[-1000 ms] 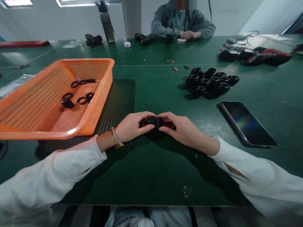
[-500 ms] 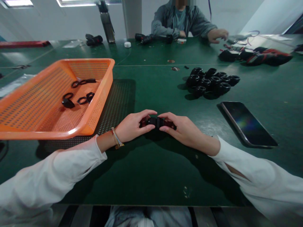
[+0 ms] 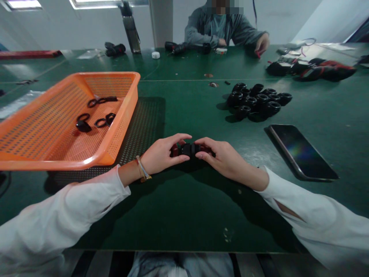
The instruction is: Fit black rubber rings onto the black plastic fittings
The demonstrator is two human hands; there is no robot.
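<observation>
Between my hands, low over the green table [image 3: 161,219], is a small black cylindrical part [image 3: 187,149] lying sideways. Thumb and fingers of my left hand [image 3: 164,153] are closed around its left end. My right hand [image 3: 221,156] pinches the other end, palm turned inward. Both ends are partly hidden by my fingers, and whether it is one piece or two joined pieces I cannot tell. To the left, an orange perforated basket [image 3: 109,156] holds several black ring-shaped parts [image 3: 83,124]. Beyond my right hand sits a cluster of glossy black hollow parts [image 3: 261,100].
A phone [image 3: 302,152] lies to the right of my right hand. Across the table sits a person in a grey jacket [image 3: 196,29]. Black and red items [image 3: 325,71] lie at the far right, and a tall bottle [image 3: 131,30] stands at the back left.
My hands stay almost in place, with only a slight shift of the right fingers on the black part. The other person's hand has drawn in and lowered towards the table.
</observation>
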